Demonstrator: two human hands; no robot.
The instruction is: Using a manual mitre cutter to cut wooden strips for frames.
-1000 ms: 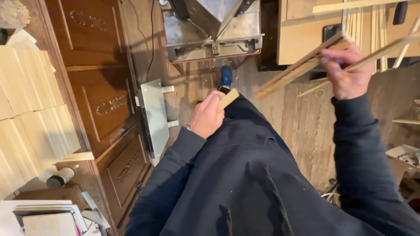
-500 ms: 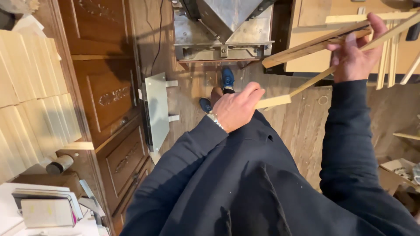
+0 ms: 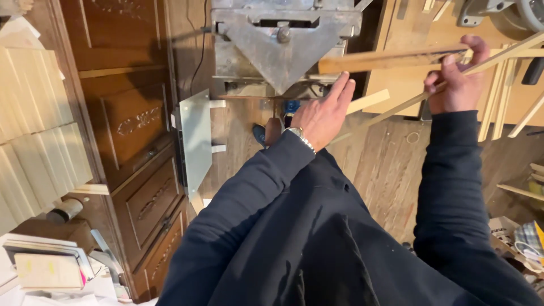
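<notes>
My right hand (image 3: 456, 79) is raised at the upper right, closed around a bundle of long thin wooden strips (image 3: 396, 58) that stick out to the left and right. My left hand (image 3: 324, 113) is held flat in front of a grey metal machine with a triangular plate (image 3: 280, 48). Its fingers point up toward the strips and a short pale piece of wood (image 3: 368, 101) lies just past them. The left hand holds nothing that I can see. Both arms wear dark sleeves, and a watch sits on the left wrist.
Dark carved wooden cabinet doors (image 3: 136, 119) lean at the left, next to stacked pale wood blocks (image 3: 34, 113). A grey metal plate (image 3: 195, 139) stands on the plank floor. More strips lean against a workbench (image 3: 498, 107) at the right. Papers lie at the bottom left.
My left hand has risen from my waist toward the machine and opened flat. The right hand and its strips have stayed raised, while the view has tilted up a little.
</notes>
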